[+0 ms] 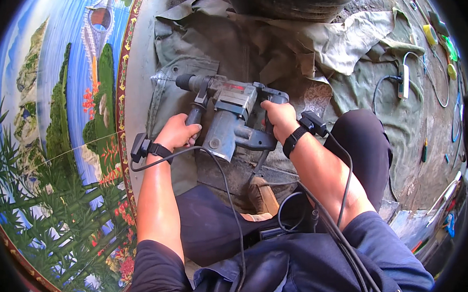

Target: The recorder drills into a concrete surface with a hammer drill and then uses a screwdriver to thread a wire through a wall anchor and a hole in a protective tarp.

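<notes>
Between my hands is a grey-blue rotary hammer drill [230, 101], its chuck end toward the left. A bright, twisted drill bit [162, 78] sticks out of the black chuck and points at the painted wall; whether it touches the wall I cannot tell. My left hand [176, 132] wraps around the black side handle [196, 112] near the front. At the back, my right hand [281, 118] grips the drill's rear handle, with some fingers hidden behind it. A black strap with a small device sits on each wrist.
A landscape mural [59, 134] covers the wall at left. Green-grey canvas [357, 76] lies crumpled over the ground, below a large dark ribbed container [298, 2]. At right are a white power strip [403, 81], a screwdriver [424, 151], tape rolls and loose cables. My shoe [263, 196] is close below the drill.
</notes>
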`<state>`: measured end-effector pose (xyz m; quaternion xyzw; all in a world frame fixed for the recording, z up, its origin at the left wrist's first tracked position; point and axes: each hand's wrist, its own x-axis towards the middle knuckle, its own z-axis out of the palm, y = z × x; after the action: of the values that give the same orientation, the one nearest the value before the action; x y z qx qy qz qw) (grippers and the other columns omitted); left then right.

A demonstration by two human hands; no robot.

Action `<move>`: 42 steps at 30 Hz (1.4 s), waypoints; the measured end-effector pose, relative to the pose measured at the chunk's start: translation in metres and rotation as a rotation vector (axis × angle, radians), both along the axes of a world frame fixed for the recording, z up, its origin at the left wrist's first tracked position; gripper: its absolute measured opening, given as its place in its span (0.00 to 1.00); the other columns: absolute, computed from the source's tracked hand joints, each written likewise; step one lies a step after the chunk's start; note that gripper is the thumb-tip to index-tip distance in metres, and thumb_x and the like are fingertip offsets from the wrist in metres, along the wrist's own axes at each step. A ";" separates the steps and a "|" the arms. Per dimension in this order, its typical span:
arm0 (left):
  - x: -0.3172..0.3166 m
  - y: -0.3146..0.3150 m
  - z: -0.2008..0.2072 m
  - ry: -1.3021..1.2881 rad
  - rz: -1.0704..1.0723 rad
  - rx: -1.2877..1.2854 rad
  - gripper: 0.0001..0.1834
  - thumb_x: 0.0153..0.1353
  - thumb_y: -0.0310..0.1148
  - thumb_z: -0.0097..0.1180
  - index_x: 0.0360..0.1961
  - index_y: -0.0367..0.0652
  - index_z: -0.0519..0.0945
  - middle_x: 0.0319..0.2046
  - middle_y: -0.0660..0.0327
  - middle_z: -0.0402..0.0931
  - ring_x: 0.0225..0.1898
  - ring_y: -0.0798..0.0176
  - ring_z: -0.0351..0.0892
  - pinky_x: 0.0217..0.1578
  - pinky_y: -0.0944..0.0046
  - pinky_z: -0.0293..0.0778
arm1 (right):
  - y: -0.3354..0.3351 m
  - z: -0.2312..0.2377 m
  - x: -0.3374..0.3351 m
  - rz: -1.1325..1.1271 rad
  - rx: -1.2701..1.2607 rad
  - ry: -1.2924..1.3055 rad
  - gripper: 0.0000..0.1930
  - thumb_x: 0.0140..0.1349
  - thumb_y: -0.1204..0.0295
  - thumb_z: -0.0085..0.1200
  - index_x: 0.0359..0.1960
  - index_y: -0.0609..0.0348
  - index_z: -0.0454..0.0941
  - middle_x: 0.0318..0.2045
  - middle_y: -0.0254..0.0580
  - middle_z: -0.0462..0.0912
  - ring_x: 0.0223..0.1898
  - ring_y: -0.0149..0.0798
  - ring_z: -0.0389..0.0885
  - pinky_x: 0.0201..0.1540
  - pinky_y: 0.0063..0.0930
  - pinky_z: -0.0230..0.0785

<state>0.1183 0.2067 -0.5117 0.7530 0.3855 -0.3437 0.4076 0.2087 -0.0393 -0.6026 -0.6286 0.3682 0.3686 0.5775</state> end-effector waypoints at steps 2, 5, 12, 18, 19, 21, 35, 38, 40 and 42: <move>0.000 0.002 0.001 -0.001 -0.008 -0.015 0.13 0.58 0.34 0.60 0.33 0.35 0.72 0.23 0.60 0.75 0.21 0.67 0.75 0.20 0.65 0.72 | 0.001 0.000 0.000 -0.029 0.035 -0.024 0.10 0.54 0.71 0.62 0.28 0.67 0.78 0.21 0.44 0.78 0.18 0.41 0.76 0.22 0.38 0.68; 0.000 0.000 0.001 0.004 -0.013 -0.021 0.14 0.58 0.35 0.60 0.34 0.35 0.72 0.24 0.60 0.76 0.21 0.67 0.76 0.21 0.65 0.73 | -0.001 -0.004 0.001 -0.009 0.023 -0.017 0.10 0.53 0.71 0.62 0.28 0.66 0.78 0.21 0.44 0.79 0.18 0.40 0.76 0.22 0.37 0.68; -0.003 0.005 -0.005 -0.019 -0.018 -0.003 0.14 0.59 0.35 0.60 0.34 0.35 0.72 0.24 0.60 0.75 0.22 0.67 0.77 0.21 0.65 0.74 | 0.003 -0.001 -0.005 -0.028 -0.012 -0.049 0.10 0.53 0.71 0.62 0.28 0.65 0.78 0.21 0.43 0.78 0.18 0.39 0.76 0.22 0.36 0.68; -0.001 0.001 0.000 0.012 -0.020 -0.006 0.13 0.58 0.34 0.60 0.34 0.35 0.72 0.24 0.60 0.75 0.22 0.67 0.77 0.22 0.65 0.74 | 0.002 -0.001 -0.002 -0.007 0.005 -0.015 0.10 0.53 0.70 0.62 0.28 0.66 0.77 0.21 0.43 0.78 0.18 0.39 0.76 0.22 0.36 0.69; -0.002 0.002 0.000 0.014 -0.021 -0.004 0.13 0.58 0.34 0.60 0.34 0.35 0.72 0.24 0.60 0.75 0.22 0.67 0.77 0.22 0.65 0.74 | 0.003 -0.001 -0.002 -0.007 0.009 -0.019 0.10 0.53 0.71 0.62 0.28 0.66 0.77 0.21 0.43 0.78 0.18 0.39 0.76 0.22 0.36 0.69; -0.003 0.003 0.001 0.010 -0.016 -0.004 0.13 0.58 0.34 0.60 0.34 0.35 0.72 0.23 0.60 0.75 0.22 0.68 0.77 0.21 0.65 0.74 | 0.004 0.000 -0.001 -0.007 0.011 -0.022 0.10 0.53 0.71 0.62 0.27 0.66 0.77 0.21 0.43 0.78 0.18 0.39 0.76 0.22 0.36 0.69; -0.003 0.006 -0.005 -0.011 -0.020 0.015 0.14 0.59 0.35 0.60 0.35 0.35 0.72 0.24 0.60 0.76 0.22 0.68 0.77 0.21 0.65 0.73 | 0.006 0.005 -0.002 -0.009 -0.004 -0.003 0.09 0.53 0.72 0.61 0.28 0.65 0.77 0.21 0.43 0.77 0.17 0.38 0.75 0.21 0.34 0.68; -0.004 0.006 -0.004 0.001 -0.018 0.009 0.14 0.58 0.35 0.60 0.35 0.35 0.73 0.24 0.60 0.76 0.22 0.68 0.77 0.21 0.65 0.74 | 0.006 0.006 -0.002 -0.044 0.030 -0.019 0.09 0.53 0.72 0.61 0.27 0.65 0.77 0.20 0.42 0.77 0.17 0.39 0.75 0.21 0.35 0.68; -0.005 0.008 -0.004 0.004 -0.023 0.008 0.14 0.58 0.35 0.60 0.35 0.34 0.73 0.24 0.60 0.76 0.22 0.68 0.77 0.21 0.65 0.74 | 0.007 0.009 -0.002 -0.046 0.030 -0.015 0.09 0.53 0.72 0.61 0.26 0.65 0.77 0.20 0.42 0.77 0.17 0.39 0.75 0.21 0.35 0.67; -0.005 0.009 -0.004 0.007 -0.027 0.014 0.14 0.58 0.35 0.60 0.35 0.35 0.73 0.24 0.60 0.76 0.22 0.68 0.77 0.22 0.65 0.74 | 0.008 0.008 -0.002 -0.048 0.029 -0.011 0.09 0.53 0.72 0.61 0.26 0.65 0.76 0.20 0.43 0.77 0.17 0.39 0.75 0.21 0.35 0.67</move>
<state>0.1130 0.2161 -0.5162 0.7598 0.3793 -0.3490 0.3963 0.2070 -0.0315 -0.5941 -0.6130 0.3747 0.3564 0.5973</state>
